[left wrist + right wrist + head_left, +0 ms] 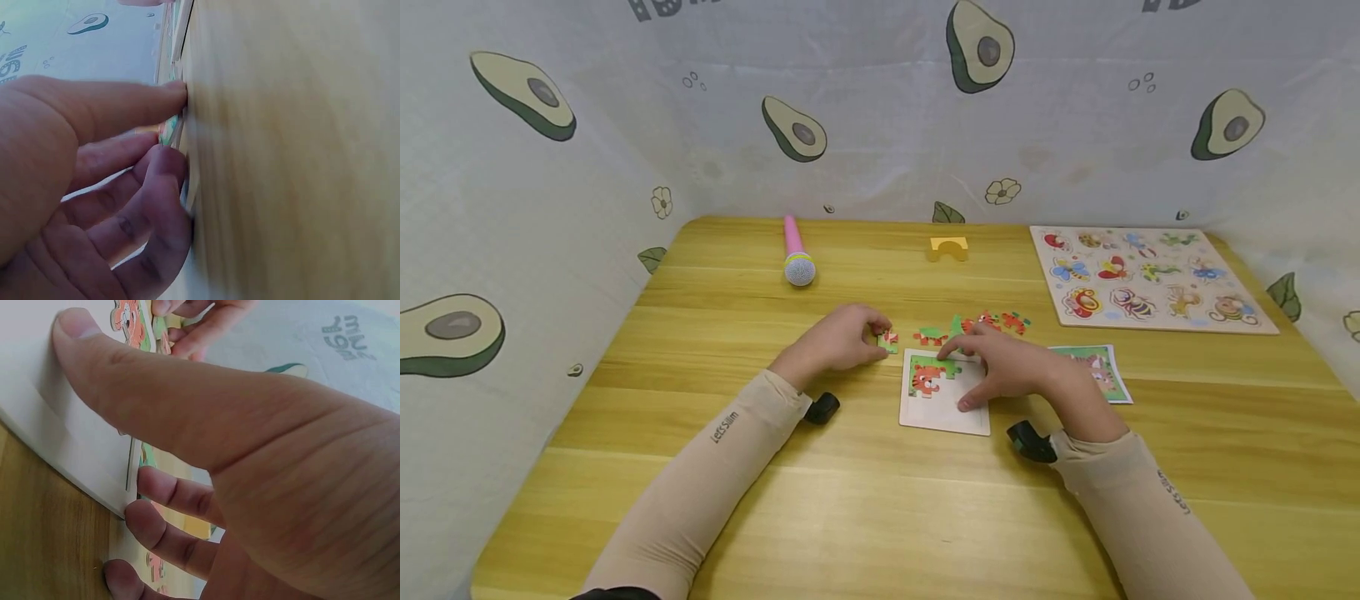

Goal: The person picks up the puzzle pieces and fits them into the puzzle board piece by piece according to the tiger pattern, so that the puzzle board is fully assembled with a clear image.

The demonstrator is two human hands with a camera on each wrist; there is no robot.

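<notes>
Beside the puzzle board's upper left corner, my left hand (842,337) pinches a small green and red puzzle piece (888,341) between thumb and fingers, low at the tabletop. The square white puzzle board (940,417) holds a few joined pieces (927,379) with an orange tiger face in its upper left part. My right hand (1018,367) rests on the board, fingers spread; its thumb (78,325) touches the bare surface in the right wrist view. Loose tiger pieces (931,336) lie behind the board, partly hidden by the right hand.
A picture card (1108,375) lies right of the board, partly under the right forearm. Farther back are a pink toy microphone (797,258), a yellow arch block (949,248) and a large wooden insect puzzle (1150,279). An avocado-print curtain (880,125) encloses the table.
</notes>
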